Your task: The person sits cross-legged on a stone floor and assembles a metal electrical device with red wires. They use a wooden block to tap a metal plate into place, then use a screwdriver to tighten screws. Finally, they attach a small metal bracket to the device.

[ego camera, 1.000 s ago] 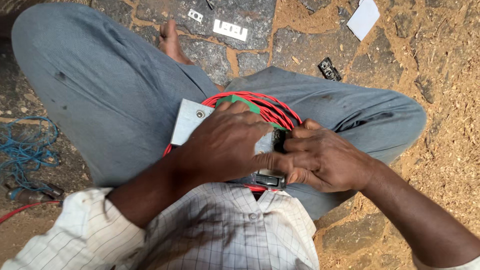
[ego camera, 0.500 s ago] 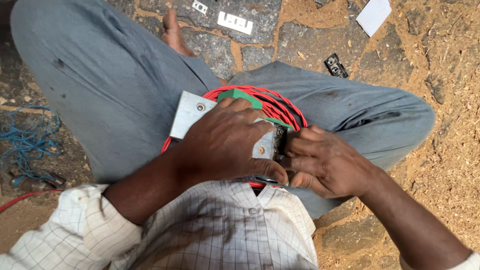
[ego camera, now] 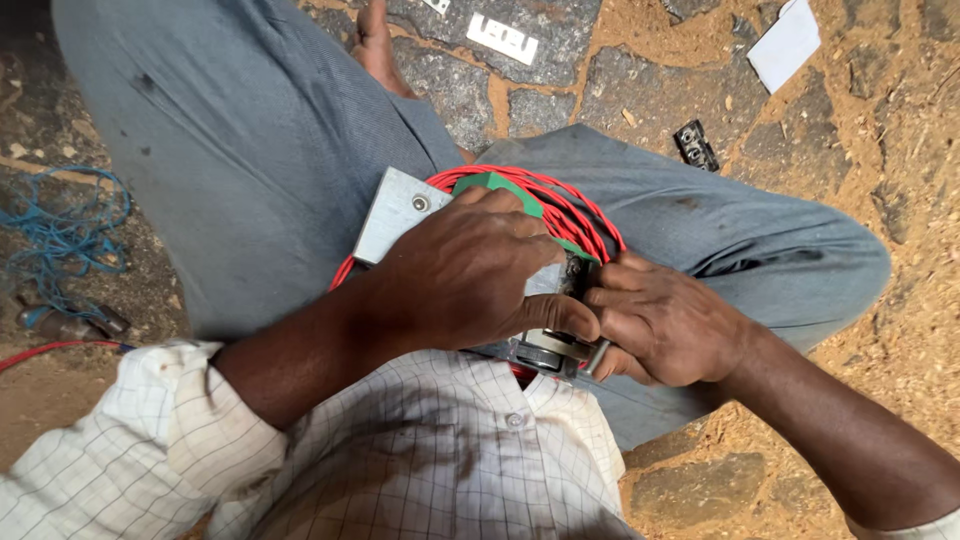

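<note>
Unmoved since earlier: left hand (ego camera: 465, 275) clenched gripping metal plate (ego camera: 395, 212), right hand (ego camera: 665, 325) grasping its edge.

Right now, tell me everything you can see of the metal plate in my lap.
The plate is flat, grey, dull metal with a squared corner and a screw near that corner. It lies tilted on the lap over a coil of red wire. The left hand covers most of it; the right hand grips parts at its near edge.

Person wears a white shirt (ego camera: 440, 450) with a fine dark grid check, one pale button on the front, sleeves pushed up above the forearms. Trousers (ego camera: 250, 170) grey-blue, plain cloth, a few small dark spots. One foot (ego camera: 375, 45) bare. Both hands uncovered, no rings or watch seen.
</note>
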`<state>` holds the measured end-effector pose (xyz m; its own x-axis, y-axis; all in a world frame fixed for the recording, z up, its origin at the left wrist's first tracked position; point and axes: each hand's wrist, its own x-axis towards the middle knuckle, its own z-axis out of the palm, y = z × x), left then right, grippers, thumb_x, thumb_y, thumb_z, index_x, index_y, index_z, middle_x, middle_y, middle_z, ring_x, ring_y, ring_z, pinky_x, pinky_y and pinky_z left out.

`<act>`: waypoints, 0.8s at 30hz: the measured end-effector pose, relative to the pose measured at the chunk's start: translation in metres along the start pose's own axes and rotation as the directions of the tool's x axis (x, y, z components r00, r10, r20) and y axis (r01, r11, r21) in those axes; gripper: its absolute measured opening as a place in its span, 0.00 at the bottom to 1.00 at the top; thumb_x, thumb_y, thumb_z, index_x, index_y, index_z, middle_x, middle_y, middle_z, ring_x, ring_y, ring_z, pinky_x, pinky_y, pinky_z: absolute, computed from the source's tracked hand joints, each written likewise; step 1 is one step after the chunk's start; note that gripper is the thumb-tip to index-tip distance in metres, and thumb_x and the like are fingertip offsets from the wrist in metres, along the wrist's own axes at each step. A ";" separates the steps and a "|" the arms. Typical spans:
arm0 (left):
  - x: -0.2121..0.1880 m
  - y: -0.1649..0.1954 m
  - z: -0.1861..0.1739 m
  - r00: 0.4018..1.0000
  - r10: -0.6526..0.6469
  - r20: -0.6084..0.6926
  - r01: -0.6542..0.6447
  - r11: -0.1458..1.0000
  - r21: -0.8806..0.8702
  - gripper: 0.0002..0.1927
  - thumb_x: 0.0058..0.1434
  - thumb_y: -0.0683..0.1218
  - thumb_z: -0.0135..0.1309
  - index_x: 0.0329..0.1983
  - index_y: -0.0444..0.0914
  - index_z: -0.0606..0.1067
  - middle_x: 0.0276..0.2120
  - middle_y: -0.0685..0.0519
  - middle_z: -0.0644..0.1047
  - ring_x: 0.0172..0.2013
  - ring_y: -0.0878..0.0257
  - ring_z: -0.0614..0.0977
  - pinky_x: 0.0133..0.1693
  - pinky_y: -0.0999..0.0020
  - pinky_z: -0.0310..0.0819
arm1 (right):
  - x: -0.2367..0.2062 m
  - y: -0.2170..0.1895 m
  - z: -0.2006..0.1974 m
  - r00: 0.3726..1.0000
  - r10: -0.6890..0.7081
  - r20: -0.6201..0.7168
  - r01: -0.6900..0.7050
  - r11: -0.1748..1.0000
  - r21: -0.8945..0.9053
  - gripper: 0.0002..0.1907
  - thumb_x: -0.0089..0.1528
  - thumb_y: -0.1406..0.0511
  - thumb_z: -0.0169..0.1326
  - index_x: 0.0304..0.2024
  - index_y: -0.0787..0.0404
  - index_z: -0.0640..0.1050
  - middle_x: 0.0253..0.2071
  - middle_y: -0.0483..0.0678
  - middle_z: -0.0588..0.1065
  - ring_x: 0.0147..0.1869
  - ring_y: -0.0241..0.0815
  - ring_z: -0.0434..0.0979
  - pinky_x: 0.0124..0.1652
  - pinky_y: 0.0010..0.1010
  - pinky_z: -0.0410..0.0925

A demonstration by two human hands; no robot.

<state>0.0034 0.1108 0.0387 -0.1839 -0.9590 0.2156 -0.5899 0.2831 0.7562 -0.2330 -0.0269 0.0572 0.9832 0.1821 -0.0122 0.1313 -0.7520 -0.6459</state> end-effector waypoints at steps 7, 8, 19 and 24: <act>-0.004 0.002 -0.005 1.000 0.002 0.026 -0.003 0.998 0.061 0.52 0.51 0.83 0.43 0.40 0.29 0.80 0.41 0.38 0.81 0.47 0.46 0.79 0.52 0.51 0.69 | 0.011 -0.016 0.009 0.967 0.133 -0.219 -0.140 0.990 -0.018 0.25 0.64 0.44 0.52 0.34 0.59 0.74 0.29 0.48 0.71 0.35 0.50 0.73 0.37 0.43 0.68; -0.005 0.004 -0.007 0.999 0.013 0.047 -0.017 0.996 0.088 0.53 0.47 0.84 0.45 0.37 0.29 0.80 0.40 0.37 0.80 0.46 0.45 0.79 0.52 0.50 0.69 | 0.012 -0.021 0.012 0.955 0.166 -0.246 -0.175 0.984 -0.016 0.25 0.64 0.44 0.51 0.34 0.59 0.73 0.30 0.48 0.72 0.36 0.51 0.73 0.40 0.43 0.69; -0.013 0.025 -0.015 0.998 0.056 0.020 -0.056 0.998 0.002 0.53 0.46 0.81 0.55 0.48 0.28 0.73 0.51 0.35 0.73 0.52 0.41 0.75 0.57 0.46 0.68 | 0.015 -0.079 0.038 0.793 0.413 -0.448 -0.467 0.884 -0.011 0.20 0.58 0.48 0.58 0.34 0.57 0.78 0.29 0.45 0.73 0.30 0.46 0.70 0.30 0.38 0.67; -0.022 0.025 -0.011 0.997 0.075 0.008 -0.075 0.996 0.038 0.60 0.50 0.81 0.54 0.63 0.26 0.67 0.54 0.36 0.72 0.54 0.41 0.74 0.59 0.46 0.67 | 0.016 -0.087 0.039 0.764 0.475 -0.437 -0.516 0.856 0.028 0.16 0.53 0.55 0.58 0.36 0.58 0.79 0.28 0.45 0.72 0.30 0.45 0.69 0.30 0.37 0.67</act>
<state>0.0012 0.1383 0.0596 -0.2339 -0.9350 0.2666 -0.6039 0.3546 0.7138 -0.2333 0.0661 0.0833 0.8689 -0.4947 0.0171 -0.3986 -0.7197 -0.5684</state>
